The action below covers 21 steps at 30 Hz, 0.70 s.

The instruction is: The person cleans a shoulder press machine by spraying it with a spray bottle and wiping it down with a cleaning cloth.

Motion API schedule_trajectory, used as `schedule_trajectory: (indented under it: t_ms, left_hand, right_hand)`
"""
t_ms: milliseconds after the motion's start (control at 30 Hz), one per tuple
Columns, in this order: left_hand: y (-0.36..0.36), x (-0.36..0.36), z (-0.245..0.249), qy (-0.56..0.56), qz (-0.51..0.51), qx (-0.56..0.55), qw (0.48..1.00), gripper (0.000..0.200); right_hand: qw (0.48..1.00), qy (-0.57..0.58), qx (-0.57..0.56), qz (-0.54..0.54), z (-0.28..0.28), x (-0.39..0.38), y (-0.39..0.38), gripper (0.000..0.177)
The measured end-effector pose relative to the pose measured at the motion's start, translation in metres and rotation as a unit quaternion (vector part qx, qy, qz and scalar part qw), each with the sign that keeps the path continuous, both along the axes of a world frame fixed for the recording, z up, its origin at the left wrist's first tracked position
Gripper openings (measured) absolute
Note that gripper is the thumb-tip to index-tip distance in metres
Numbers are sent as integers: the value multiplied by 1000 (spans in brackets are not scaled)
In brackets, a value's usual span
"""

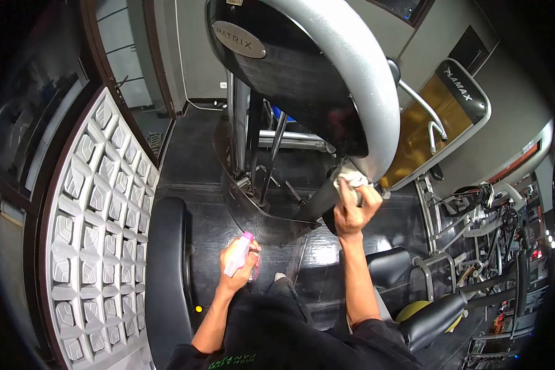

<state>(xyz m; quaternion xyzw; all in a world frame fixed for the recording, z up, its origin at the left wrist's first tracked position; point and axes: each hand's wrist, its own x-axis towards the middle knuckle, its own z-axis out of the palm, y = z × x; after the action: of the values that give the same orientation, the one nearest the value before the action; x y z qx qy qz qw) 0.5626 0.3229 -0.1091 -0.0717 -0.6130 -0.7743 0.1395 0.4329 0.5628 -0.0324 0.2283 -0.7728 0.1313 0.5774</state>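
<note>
My left hand (239,262) is wrapped round a spray bottle (238,256) with a pink and white top, low in front of my body. My right hand (353,209) is raised and pinches a crumpled white cloth (352,177). The cloth touches the lower end of the curved silver frame (376,111) of a gym machine. This machine has a dark panel (290,74) inside the silver curve, with an oval badge (239,39) that reads MATRIX. Most of the bottle's body is hidden by my left hand.
A black padded bench (168,271) stands at the left, beside a white patterned panel (98,234). Black pads (435,320) and a yellow ball (414,311) are at the lower right. Behind them are more machines and a PLAMAX panel (453,111). A small yellow ball (198,309) lies near the bench.
</note>
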Motion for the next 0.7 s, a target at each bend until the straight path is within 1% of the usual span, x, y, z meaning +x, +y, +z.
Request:
schedule_trajectory:
  t_ms: [67,133,167,200,300,367,400,433,467,500,533,567,600,667,700]
  left_hand:
    - [-2,0,1,1,-9,11,1000,20]
    - [-5,2,-2,9,-13,-26,1000,18]
    - [-7,2,-2,9,-11,-25,1000,18]
    - [-9,3,-3,4,-14,-24,1000,17]
    - [-17,9,-5,-11,-15,-22,1000,15]
    - [-20,11,-5,-41,-30,15,999,12]
    - [-22,11,-6,-41,-32,16,998,12]
    - [-23,10,-7,-27,-29,9,999,10]
    - [-25,9,-7,-12,-24,1,1000,10]
    - [-27,8,-7,-10,-23,1,1000,10]
    - [-29,6,-7,27,-14,-32,999,9]
    - [-32,4,-7,64,-2,-65,996,10]
    - [-34,4,-8,62,5,-63,996,10]
    - [-37,9,-10,-37,-30,-1,999,10]
    - [-37,6,-11,-37,-27,7,999,10]
  right_hand:
    - [993,-90,63,-43,-35,-4,10,46]
    - [966,-222,70,-110,-75,-5,11,45]
    - [950,-279,61,-127,-96,-3,14,46]
    - [946,-288,46,-138,-121,-3,15,46]
    - [942,-300,47,-144,-130,-1,0,46]
    - [922,-347,29,-171,-122,-3,-9,42]
    - [921,-346,29,-174,-141,-6,-3,42]
    - [881,-432,56,-185,-177,-12,8,40]
    - [832,-514,83,-192,-196,-14,10,38]
    - [742,-630,64,-218,-213,-16,15,35]
    - [767,-626,15,-142,-209,-10,16,37]
    - [755,-639,20,-143,-200,-12,16,37]
    - [742,-654,28,-145,-186,-13,13,37]
    - [840,-532,70,-82,-147,-10,-1,39]
    - [865,-487,80,-83,-105,-4,-20,40]
